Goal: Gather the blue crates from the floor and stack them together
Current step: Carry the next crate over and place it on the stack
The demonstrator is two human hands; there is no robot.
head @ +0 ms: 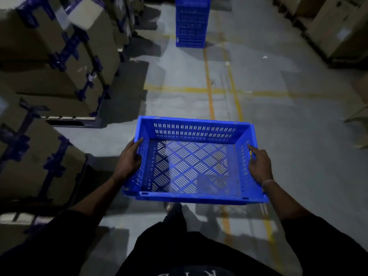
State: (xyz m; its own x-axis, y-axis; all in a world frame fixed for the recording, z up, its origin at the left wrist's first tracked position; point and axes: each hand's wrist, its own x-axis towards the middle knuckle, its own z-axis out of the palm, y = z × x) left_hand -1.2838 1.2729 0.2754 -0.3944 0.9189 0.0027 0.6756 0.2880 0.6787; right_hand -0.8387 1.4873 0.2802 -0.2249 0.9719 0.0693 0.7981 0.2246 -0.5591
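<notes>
An empty blue slotted crate [194, 197] is held level in front of me, above the floor. My left hand [129, 159] grips its left wall, fingers over the rim. On the opposite wall my right hand [258, 166] clasps the crate's right side. A tall stack of blue crates [191, 22] stands on the floor straight ahead, at the far end of the aisle.
Cardboard boxes [59, 62] on pallets with blue corner straps line the left side. More cardboard boxes [334, 30] stand at the far right. Yellow lines [209, 89] cross the grey concrete floor between them. My leg and foot [175, 211] show below the crate.
</notes>
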